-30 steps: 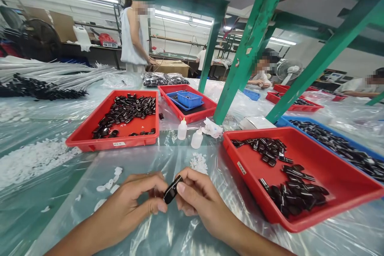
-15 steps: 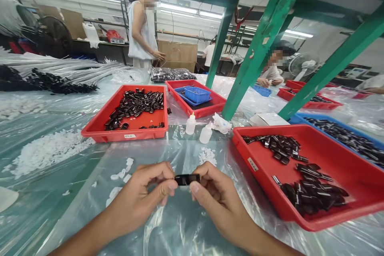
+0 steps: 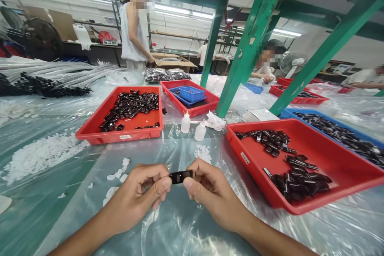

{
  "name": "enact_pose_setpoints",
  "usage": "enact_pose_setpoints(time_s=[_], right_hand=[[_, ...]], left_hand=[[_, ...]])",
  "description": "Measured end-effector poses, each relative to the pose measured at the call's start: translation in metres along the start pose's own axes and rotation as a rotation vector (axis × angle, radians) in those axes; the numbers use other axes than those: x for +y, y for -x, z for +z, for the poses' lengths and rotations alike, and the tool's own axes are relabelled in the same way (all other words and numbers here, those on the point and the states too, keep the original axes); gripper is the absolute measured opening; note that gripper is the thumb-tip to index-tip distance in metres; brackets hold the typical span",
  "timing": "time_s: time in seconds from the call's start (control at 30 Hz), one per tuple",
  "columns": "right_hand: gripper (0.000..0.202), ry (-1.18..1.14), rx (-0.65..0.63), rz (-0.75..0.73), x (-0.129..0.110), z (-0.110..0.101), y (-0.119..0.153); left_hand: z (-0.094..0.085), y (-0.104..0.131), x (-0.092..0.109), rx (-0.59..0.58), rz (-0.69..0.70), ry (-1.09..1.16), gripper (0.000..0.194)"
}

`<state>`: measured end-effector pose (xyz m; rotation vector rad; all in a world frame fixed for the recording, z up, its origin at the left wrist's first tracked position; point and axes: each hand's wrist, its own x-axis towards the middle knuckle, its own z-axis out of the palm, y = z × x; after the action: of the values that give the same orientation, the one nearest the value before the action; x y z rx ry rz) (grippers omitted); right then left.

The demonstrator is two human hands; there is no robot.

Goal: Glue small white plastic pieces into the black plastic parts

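Note:
A small glossy black plastic piece (image 3: 181,177) is held level above the plastic-covered table, between both hands. My left hand (image 3: 145,192) pinches its left end with thumb and fingers. On the other end, the thumb and forefinger of my right hand (image 3: 210,190) are closed. The fingers hide both tips of the piece. Just beyond the hands lies a small heap of white plastic bits (image 3: 203,153). Several loose white pieces (image 3: 119,171) rest beside my left hand.
Red trays holding black pieces stand at the left (image 3: 120,137) and right (image 3: 303,204). Between them are two white squeeze bottles (image 3: 185,123) and a crumpled tissue (image 3: 215,121). A green post (image 3: 240,56) rises behind. A larger white heap (image 3: 42,155) lies left. Other people work beyond.
The view has turned slightly to the right, so things sit further left. Both hands keep their hold on the black piece. The standing person at the back leans over a box.

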<state>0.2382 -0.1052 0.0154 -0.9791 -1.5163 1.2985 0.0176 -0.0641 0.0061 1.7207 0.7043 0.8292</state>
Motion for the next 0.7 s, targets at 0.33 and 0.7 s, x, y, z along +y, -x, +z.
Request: enact_pose_setpoints(time_s=[0.33,0.7], right_hand=[[0.056,-0.157,-0.035,0.142,-0.008,0.003,0.008],[0.045,-0.074,0.000,0.057,-0.003,-0.001,0.002]], left_hand=[[0.004,0.011,-0.001,-0.005,0.050,0.043,0.049],[0.000,0.010,-0.007,0.130,0.188,-0.325,0.025]])
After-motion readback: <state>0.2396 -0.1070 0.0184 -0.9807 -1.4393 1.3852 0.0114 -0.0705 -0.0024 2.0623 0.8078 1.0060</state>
